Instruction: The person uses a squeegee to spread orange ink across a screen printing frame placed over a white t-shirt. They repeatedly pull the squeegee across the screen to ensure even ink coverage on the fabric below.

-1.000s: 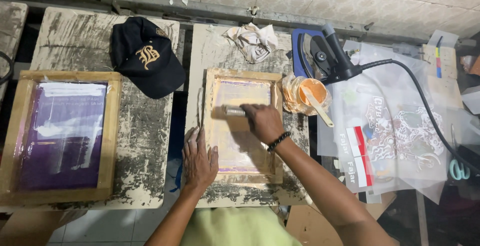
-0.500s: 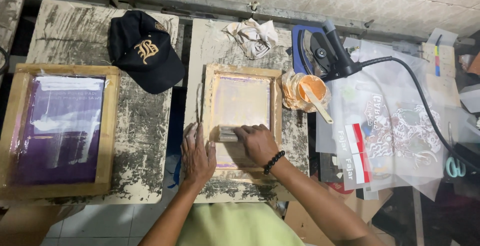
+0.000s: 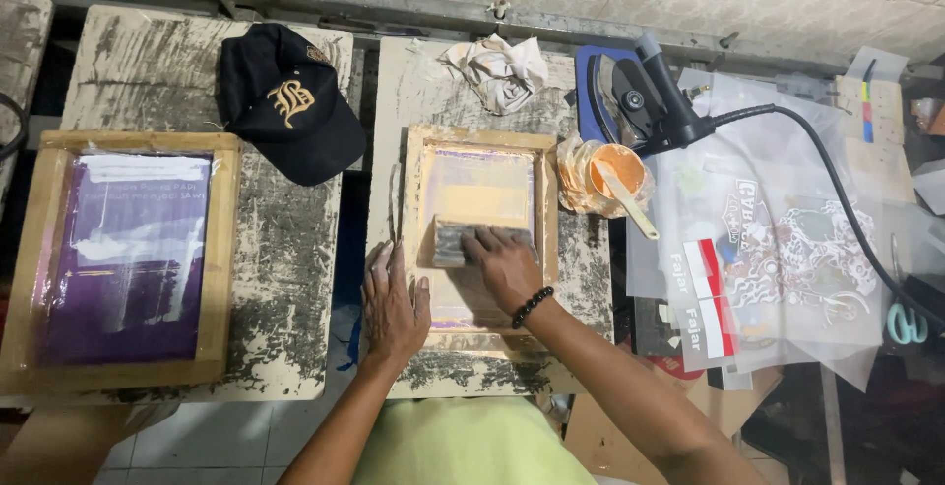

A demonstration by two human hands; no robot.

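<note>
A small wooden printing frame with a pale mesh lies on a worn board in front of me. My right hand, with a black bead bracelet at the wrist, grips a grey squeegee pressed on the mesh about midway down the frame. My left hand lies flat on the frame's lower left corner, fingers spread, holding it down.
A larger wooden frame with purple mesh lies at the left. A black cap and a crumpled rag sit at the back. A cup of orange ink with a stick, a heat tool with a cable and clear printed films are at the right.
My right hand has dragged the squeegee down the mesh toward me. My left hand has stayed pressed on the frame's lower left corner.
</note>
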